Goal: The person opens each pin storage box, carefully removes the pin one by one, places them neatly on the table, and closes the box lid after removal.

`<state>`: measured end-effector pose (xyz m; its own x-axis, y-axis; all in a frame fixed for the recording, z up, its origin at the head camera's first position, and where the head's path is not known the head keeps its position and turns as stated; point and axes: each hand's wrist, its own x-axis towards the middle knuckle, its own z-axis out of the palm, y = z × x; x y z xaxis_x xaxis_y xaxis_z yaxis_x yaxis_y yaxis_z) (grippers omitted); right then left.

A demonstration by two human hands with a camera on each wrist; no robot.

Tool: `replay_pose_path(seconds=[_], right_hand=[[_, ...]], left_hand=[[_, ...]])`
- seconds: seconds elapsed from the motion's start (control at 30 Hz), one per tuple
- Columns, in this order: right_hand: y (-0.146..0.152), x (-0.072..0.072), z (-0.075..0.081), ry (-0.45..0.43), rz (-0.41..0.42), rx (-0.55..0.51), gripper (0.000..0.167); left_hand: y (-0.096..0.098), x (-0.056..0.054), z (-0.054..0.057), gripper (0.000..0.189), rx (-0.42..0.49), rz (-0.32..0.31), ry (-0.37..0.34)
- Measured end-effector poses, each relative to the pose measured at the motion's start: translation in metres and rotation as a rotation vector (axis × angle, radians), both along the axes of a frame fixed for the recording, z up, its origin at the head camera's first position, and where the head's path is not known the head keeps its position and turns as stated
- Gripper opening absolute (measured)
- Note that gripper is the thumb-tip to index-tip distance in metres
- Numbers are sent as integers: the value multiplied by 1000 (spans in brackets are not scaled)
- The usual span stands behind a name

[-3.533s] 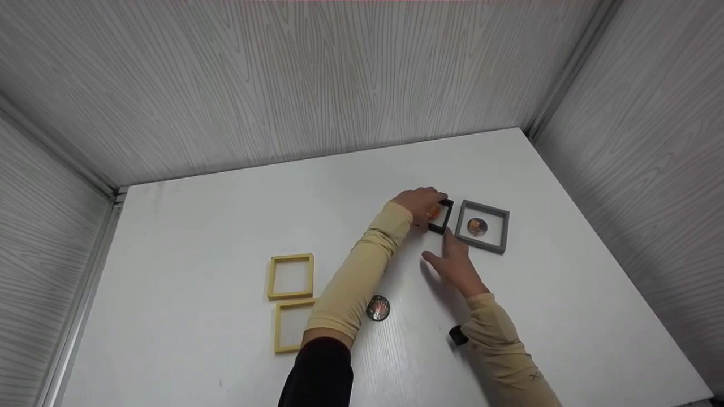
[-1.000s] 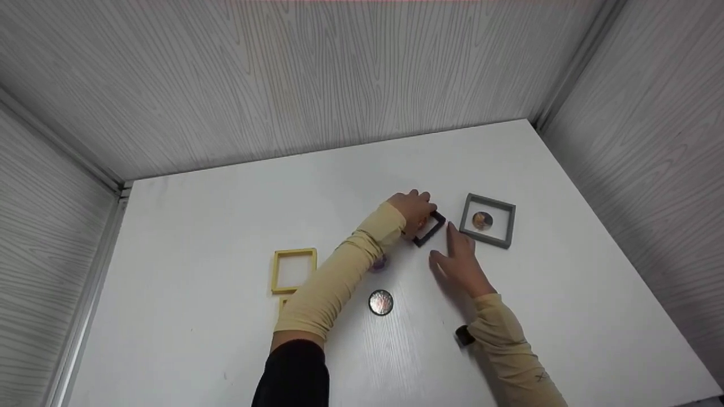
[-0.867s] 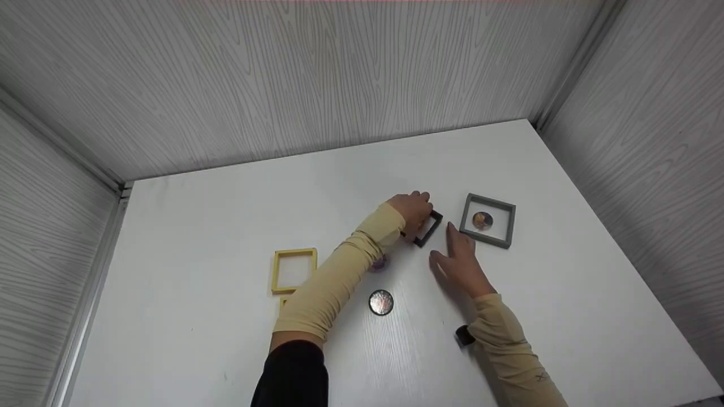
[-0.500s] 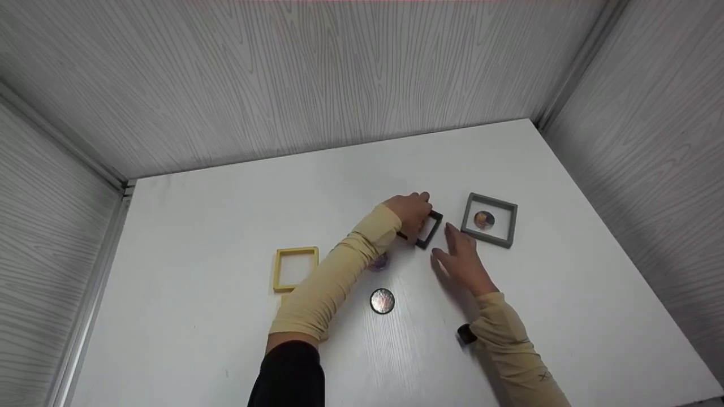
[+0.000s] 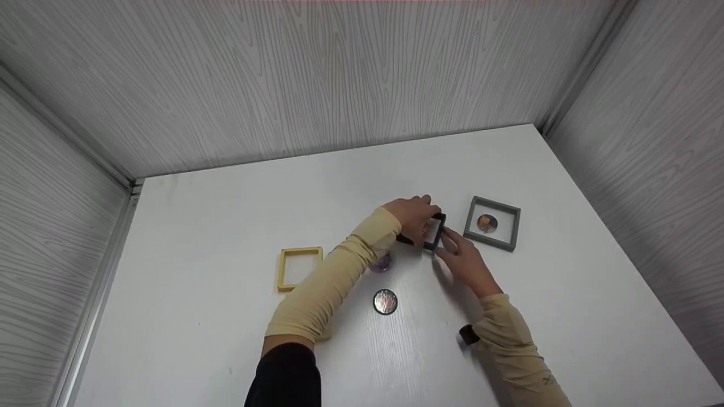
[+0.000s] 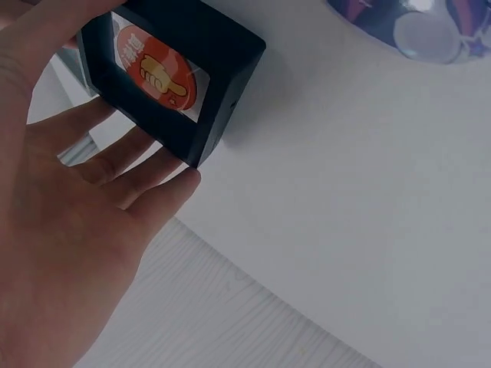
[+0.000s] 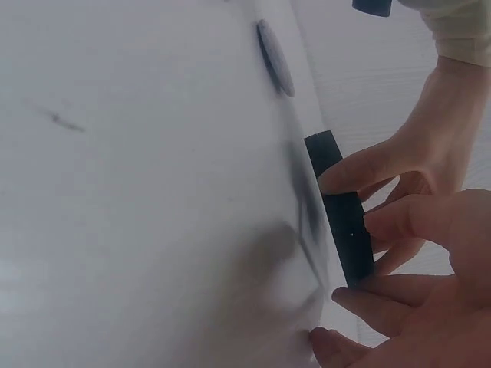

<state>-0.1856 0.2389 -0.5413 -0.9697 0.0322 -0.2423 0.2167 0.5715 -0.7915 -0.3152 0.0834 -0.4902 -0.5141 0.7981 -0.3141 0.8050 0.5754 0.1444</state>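
With thumb and fingers, my left hand point(image 5: 411, 215) grips a small black display frame point(image 6: 173, 134) by its sides. Behind the frame's clear film sits a round orange badge point(image 6: 156, 69) showing a yellow thumbs-up hand. The frame is tilted, and its shadow falls on the white table. My right hand point(image 5: 466, 264) pinches the frame's near right corner; in the right wrist view its thumb point(image 7: 391, 221) lies against the black edge. A purple round badge point(image 5: 383, 263) lies under the left forearm, partly covered by the sleeve.
Right of the hands lies a grey display frame point(image 5: 490, 242) with a round badge point(image 5: 487, 223) inside. Nearer is a dark-rimmed round badge point(image 5: 385, 302). On the left sits a yellow frame point(image 5: 301, 250); another yellow frame point(image 5: 325, 334) is mostly hidden by the sleeve. Panels surround the table.
The left hand has drawn the black frame leftward, away from the grey one, and turned it. The right hand's fingers, earlier apart from it, now pinch its corner. The purple badge has come into view.
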Motion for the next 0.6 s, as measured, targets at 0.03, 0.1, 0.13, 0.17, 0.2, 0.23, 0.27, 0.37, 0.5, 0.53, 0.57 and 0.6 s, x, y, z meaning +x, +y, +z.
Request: replay_pose_path(seconds=[0.03, 0.1, 0.13, 0.17, 0.2, 0.23, 0.27, 0.37, 0.5, 0.53, 0.57, 0.6], right_hand=[[0, 1, 2, -11, -1, -15, 66], [1, 2, 4, -13, -4, -50, 65], [0, 2, 5, -9, -4, -68, 64], [0, 2, 6, -3, -5, -85, 63], [0, 1, 6, 3, -7, -92, 62], [-1, 1, 6, 8, -9, -99, 61], [-2, 1, 6, 14, -7, -104, 60], [-3, 0, 6, 31, 2, -107, 59], [-5, -2, 5, 39, 0, -123, 58], [-5, -2, 6, 38, 0, -129, 58], [-5, -2, 6, 35, -2, -139, 57], [-5, -3, 6, 32, -2, -147, 57]], left_hand=[[-1, 0, 0, 80, 9, 0, 1], [-3, 1, 1, 77, 22, -1, 8], [-4, 1, 0, 76, 27, 0, 9], [-5, 1, -1, 77, 29, -1, 12], [-6, 2, -1, 78, 33, -2, 11], [-7, 2, -2, 78, 39, -1, 9], [-9, 3, -3, 78, 44, -3, 10], [-14, 5, -4, 80, 66, -4, -2], [-22, 7, -4, 79, 110, 6, -29], [-24, 8, -3, 79, 126, 9, -38], [-26, 9, -2, 80, 142, 10, -44], [-28, 10, -2, 79, 154, 11, -47]])
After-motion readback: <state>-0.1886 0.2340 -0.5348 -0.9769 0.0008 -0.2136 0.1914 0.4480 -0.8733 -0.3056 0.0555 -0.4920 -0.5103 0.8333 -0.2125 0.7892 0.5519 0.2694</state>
